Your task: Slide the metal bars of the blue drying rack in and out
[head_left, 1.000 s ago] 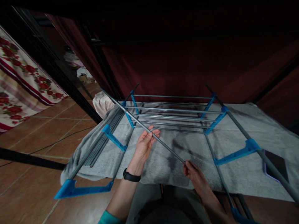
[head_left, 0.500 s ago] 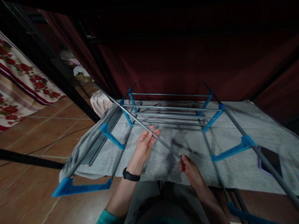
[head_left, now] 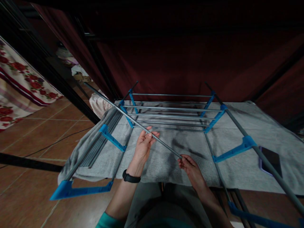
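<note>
**Both hands on a loose metal rod above the drying rack**

You hold a long grey metal rod (head_left: 133,121) slantwise over the grey towel (head_left: 163,161). Your left hand (head_left: 143,146) takes the rod near its middle, the fingers (head_left: 149,135) pinched shut around it from below with the thumb on top. Your right hand (head_left: 191,169) has the near end of the rod, its fingers curled closed on the tip. From that end the rod runs up and away to the left, crossing over the left side of the drying rack (head_left: 171,110) and ending out above the tiled floor (head_left: 35,139).

The drying rack lies flat on the towel, just beyond your left hand. Its thin grey rails run crosswise between blue plastic brackets (head_left: 215,118). A long grey side tube (head_left: 261,158) runs along the right of the rack toward you, with another blue bracket on it. On the left of the rack a bundle of spare rods (head_left: 102,142) lies along the towel's edge, beside a blue bracket. A further blue piece (head_left: 78,190) rests on the floor nearer to you than the towel.

A dark phone (head_left: 270,160) lies on the towel, to the right of the rack, just past the side tube. A black band (head_left: 129,178) sits on your left wrist. Far to the left of the rack hangs a cloth with red flowers (head_left: 21,76). Behind the rack is a dark red curtain (head_left: 180,57).
</note>
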Available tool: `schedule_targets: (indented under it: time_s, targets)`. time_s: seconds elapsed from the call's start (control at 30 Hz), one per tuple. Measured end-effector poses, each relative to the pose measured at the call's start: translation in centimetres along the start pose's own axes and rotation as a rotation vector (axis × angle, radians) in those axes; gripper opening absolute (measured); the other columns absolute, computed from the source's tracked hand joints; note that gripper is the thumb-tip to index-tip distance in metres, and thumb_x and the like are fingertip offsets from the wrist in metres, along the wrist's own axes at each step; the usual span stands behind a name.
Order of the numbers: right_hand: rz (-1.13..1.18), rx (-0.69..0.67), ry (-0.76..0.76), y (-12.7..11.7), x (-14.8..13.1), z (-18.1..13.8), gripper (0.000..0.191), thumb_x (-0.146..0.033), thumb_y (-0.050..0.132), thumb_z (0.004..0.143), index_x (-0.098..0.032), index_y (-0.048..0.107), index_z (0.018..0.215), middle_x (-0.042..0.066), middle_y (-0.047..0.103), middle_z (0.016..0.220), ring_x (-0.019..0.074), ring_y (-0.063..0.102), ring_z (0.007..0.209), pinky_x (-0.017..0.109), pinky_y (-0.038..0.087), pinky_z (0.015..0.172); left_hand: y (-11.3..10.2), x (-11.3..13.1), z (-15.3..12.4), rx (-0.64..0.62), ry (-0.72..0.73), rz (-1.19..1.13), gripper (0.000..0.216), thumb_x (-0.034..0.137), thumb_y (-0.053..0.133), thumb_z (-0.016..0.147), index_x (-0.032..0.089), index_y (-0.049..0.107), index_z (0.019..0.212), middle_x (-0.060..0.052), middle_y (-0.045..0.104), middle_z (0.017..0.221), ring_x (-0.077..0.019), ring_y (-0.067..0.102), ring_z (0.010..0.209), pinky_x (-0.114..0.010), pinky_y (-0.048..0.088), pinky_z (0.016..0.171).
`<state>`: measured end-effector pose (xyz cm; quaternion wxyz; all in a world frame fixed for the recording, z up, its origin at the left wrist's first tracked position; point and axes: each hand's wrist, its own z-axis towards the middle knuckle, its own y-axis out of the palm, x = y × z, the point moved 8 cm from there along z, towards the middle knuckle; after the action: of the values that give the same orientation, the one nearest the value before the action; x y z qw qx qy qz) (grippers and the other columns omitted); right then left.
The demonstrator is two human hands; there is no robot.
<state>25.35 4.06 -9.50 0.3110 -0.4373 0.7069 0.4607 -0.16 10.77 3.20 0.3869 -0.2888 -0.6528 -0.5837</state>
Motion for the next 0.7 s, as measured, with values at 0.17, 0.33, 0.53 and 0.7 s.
schedule_targets:
  time_s: [0.17, 0.33, 0.53, 0.7]
  targets:
    - [0.013, -0.055, -0.001, 1.3, 0.5, -0.1, 0.055, -0.069, 0.096, 0.064, -0.025, 0.077, 0.091, 0.005, 0.076, 0.082, 0.0223, 0.067, 0.077, 0.040, 0.054, 0.076, 0.6, -0.4, -0.6, -0.015, -0.011, 0.023, 0.047, 0.038, 0.091, 0.084, 0.024, 0.068, 0.122, -0.006, 0.083, 0.100, -0.0249, 0.079, 0.102, -0.048, 0.056, 0.108]
    - [-0.008, -0.061, -0.003, 2.3, 0.8, -0.1, 0.051, -0.073, 0.089, 0.072, -0.027, 0.072, 0.082, 0.003, 0.072, 0.077, 0.0215, 0.063, 0.073, 0.041, 0.053, 0.072, 1.1, -1.4, -1.4, -0.038, -0.030, 0.023, 0.048, 0.034, 0.089, 0.085, 0.024, 0.065, 0.126, -0.007, 0.081, 0.102, -0.0273, 0.078, 0.107, -0.051, 0.055, 0.109]
    - [-0.043, -0.076, 0.031, 3.3, 1.1, -0.4, 0.056, -0.080, 0.085, 0.072, -0.025, 0.075, 0.082, 0.004, 0.070, 0.075, 0.0212, 0.061, 0.071, 0.041, 0.052, 0.070, 1.3, -1.7, -2.2, -0.039, -0.050, 0.039, 0.048, 0.037, 0.088, 0.086, 0.026, 0.065, 0.126, -0.007, 0.081, 0.103, -0.0289, 0.077, 0.112, -0.050, 0.054, 0.109]
    - [-0.026, -0.078, 0.018, 3.6, 0.8, -0.9, 0.055, -0.075, 0.088, 0.073, -0.024, 0.076, 0.090, 0.004, 0.073, 0.081, 0.0205, 0.063, 0.075, 0.038, 0.052, 0.073, 0.8, -1.2, -1.9, -0.022, -0.030, 0.039, 0.052, 0.036, 0.090, 0.083, 0.026, 0.064, 0.127, -0.005, 0.080, 0.100, -0.0290, 0.079, 0.108, -0.049, 0.056, 0.106]
